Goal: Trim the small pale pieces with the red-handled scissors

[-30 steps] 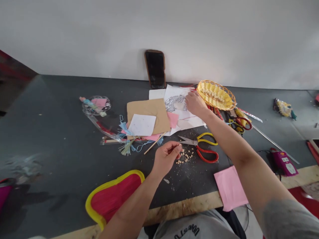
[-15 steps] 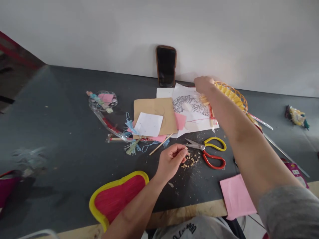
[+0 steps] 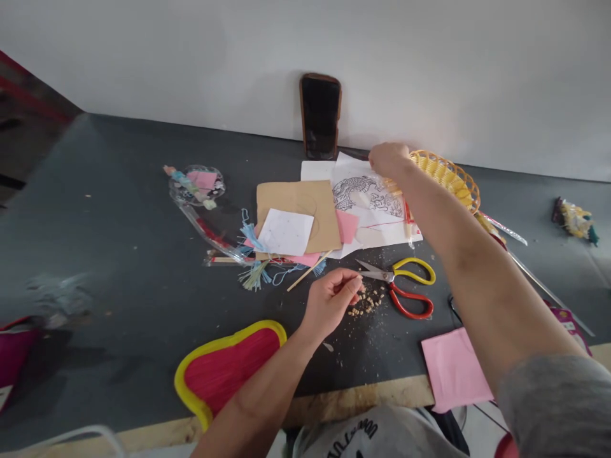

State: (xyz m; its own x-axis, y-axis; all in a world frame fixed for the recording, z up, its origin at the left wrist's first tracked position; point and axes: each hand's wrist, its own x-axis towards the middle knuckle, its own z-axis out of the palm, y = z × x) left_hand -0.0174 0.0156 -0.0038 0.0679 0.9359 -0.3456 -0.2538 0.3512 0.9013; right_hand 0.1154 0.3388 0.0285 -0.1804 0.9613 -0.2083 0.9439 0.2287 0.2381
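My left hand (image 3: 334, 299) is closed in a pinch above a scatter of small cut wooden bits (image 3: 366, 303). Whatever lies between its fingertips is too small to make out. Just right of it, scissors (image 3: 391, 277) with one yellow and one red handle lie with blades slightly apart. My right hand (image 3: 390, 159) reaches to the back, beside a yellow woven basket (image 3: 449, 178) and over a paper with a dragon drawing (image 3: 351, 194). Its fingers are turned away and mostly hidden. Thin wooden sticks (image 3: 392, 187) show just below it.
A phone (image 3: 321, 117) leans on the wall. Brown card (image 3: 281, 194), white paper (image 3: 286, 231) and blue tassels (image 3: 249, 236) lie mid-table. A red, yellow-edged piece (image 3: 229, 369) sits by my left forearm. Pink paper (image 3: 456, 369) overhangs the front edge. Plastic-wrapped bits (image 3: 203, 184) lie left.
The view has shifted slightly, so the table items sit a little higher. Both hands stay in nearly the same places, the left still pinched by the wooden bits.
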